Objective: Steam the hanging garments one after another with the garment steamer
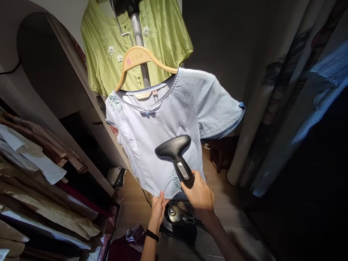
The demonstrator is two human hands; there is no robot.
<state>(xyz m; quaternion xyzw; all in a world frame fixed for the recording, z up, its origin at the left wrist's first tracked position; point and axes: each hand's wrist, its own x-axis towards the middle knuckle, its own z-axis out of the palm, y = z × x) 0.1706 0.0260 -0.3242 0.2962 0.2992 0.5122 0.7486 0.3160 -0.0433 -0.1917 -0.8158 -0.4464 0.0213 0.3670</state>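
Observation:
A pale blue short-sleeved blouse (146,145) with embroidery and a knot button at the neck hangs on a wooden hanger (138,56). My left hand (159,208) pinches the blouse's bottom hem, thumb in front. In my right hand (199,192) is a black garment steamer head (174,148), gripped by its handle. The steamer's wide head lies in front of the blouse's lower middle; whether it touches the cloth I cannot tell. The steamer base (176,221) stands on the floor below, partly hidden by my hands and the blouse.
Behind the hanger, a green blouse (163,32) hangs by the steamer's metal pole (137,29). Racked clothes (46,192) fill the left side, near an arched mirror (46,72). A curtain (252,119) hangs on the right, with a dark wooden stool (221,154) beside it.

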